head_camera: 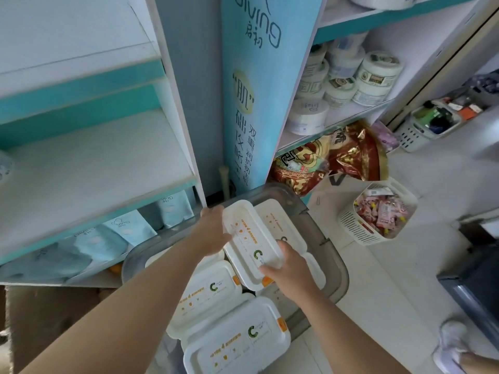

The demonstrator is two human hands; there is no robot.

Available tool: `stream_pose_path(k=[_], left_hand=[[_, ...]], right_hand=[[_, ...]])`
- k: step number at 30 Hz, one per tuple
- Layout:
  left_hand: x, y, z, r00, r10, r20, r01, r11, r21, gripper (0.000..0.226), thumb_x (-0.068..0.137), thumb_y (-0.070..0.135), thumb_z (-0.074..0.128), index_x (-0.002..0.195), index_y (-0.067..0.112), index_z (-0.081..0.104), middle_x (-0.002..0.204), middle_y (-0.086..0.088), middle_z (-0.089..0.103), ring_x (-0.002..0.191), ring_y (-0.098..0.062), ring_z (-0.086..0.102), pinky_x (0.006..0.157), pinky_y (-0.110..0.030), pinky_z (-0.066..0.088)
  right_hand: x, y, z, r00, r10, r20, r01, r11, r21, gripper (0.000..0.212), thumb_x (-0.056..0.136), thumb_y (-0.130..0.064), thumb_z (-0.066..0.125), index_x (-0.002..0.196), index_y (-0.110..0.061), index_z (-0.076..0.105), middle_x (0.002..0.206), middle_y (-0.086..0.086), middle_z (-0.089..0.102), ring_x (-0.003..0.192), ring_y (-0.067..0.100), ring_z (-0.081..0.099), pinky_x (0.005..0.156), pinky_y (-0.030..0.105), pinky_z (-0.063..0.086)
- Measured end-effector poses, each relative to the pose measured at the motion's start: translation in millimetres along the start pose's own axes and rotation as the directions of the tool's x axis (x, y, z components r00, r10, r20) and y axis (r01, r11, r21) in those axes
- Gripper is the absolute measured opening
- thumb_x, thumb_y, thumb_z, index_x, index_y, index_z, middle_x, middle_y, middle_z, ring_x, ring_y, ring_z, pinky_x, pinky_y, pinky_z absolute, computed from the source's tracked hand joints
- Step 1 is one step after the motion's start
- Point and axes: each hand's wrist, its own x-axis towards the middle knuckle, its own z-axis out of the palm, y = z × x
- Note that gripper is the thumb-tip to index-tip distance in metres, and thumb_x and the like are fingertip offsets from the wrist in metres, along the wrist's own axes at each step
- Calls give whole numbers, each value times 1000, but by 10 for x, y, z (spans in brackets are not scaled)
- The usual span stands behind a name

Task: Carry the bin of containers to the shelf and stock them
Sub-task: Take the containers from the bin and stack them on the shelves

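Observation:
A grey translucent bin (341, 276) sits on the floor in front of the shelf, packed with several white rectangular containers (216, 290) with orange and green print. One white container (249, 233) is raised above the others, tilted. My left hand (213, 230) grips its far left edge and my right hand (290, 271) grips its near right corner. The white shelf board (89, 171) with a teal front edge lies to the upper left, bare where I see it.
Pale blue pouches (127, 230) fill the shelf level below. A blue printed panel (259, 85) divides the shelving. White tubs (375, 76) and red-gold bags (337, 157) occupy the right shelves. A white basket of pink packets (378, 214) stands on the floor, right of the bin.

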Motion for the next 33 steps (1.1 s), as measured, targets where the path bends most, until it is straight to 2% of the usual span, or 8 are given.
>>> stream_pose_path(k=[7,12,16,19,26,28,31,33], left_hand=[[-609,-8,-331,993,-74,-89,58,983,-174,52,79,27,74,125,18,51,117,-5,55,86,-18,62,76,-33,56],[-1342,100,-844,964,-145,-222,76,953,-293,34,82,30,71,110,17,58,101,0,63,68,-10,65,46,-13,43],[-2036,201,-1383,914,-177,-366,53,945,-323,34,80,33,73,108,18,60,100,0,65,68,-10,66,51,-16,45],[-2538,316,-1815,879,-158,-450,5,946,-323,22,81,32,72,98,22,64,84,5,70,62,-6,67,54,-18,47],[-3120,442,-2817,764,-197,-614,-128,887,-444,19,79,26,76,91,12,73,73,-3,74,68,-20,70,75,-36,56],[-3082,438,-3107,754,-206,-623,-162,861,-482,23,79,25,76,94,8,72,79,-5,75,74,-22,72,84,-41,56],[-2909,424,-3479,751,-240,-615,-171,828,-533,26,79,21,75,97,3,69,86,-7,74,79,-22,72,87,-40,56],[-2742,407,-3664,759,-249,-602,-165,820,-548,28,80,18,75,100,0,67,88,-9,74,78,-22,72,87,-40,56]], right_hand=[[-440,-477,-511,994,-85,74,90,993,-72,39,76,-22,73,103,-40,51,92,-22,61,83,-5,60,57,10,47],[-796,-1200,-840,969,-224,108,236,964,-122,58,63,-28,80,110,-42,49,99,-15,62,91,2,61,74,29,57],[-1137,-1856,-1021,909,-378,174,406,897,-175,61,64,-32,84,115,-38,52,101,-17,63,91,-1,61,78,25,54],[-1387,-2355,-1146,847,-487,212,525,828,-195,54,65,-37,83,111,-39,55,98,-18,66,88,1,63,77,26,53],[-1691,-3543,-1339,706,-682,189,707,665,-241,99,43,-70,77,131,-31,52,119,-14,62,104,8,61,92,37,52],[-1722,-3850,-1363,680,-708,192,732,637,-243,90,49,-63,81,128,-28,53,117,-13,62,103,8,60,92,32,51],[-1687,-4251,-1354,670,-695,260,742,619,-258,61,61,-42,86,111,-27,55,102,-15,64,91,4,62,73,19,50],[-1546,-4469,-1314,683,-680,267,729,605,-322,64,61,-38,87,113,-24,52,102,-13,63,85,-1,59,63,14,45]])
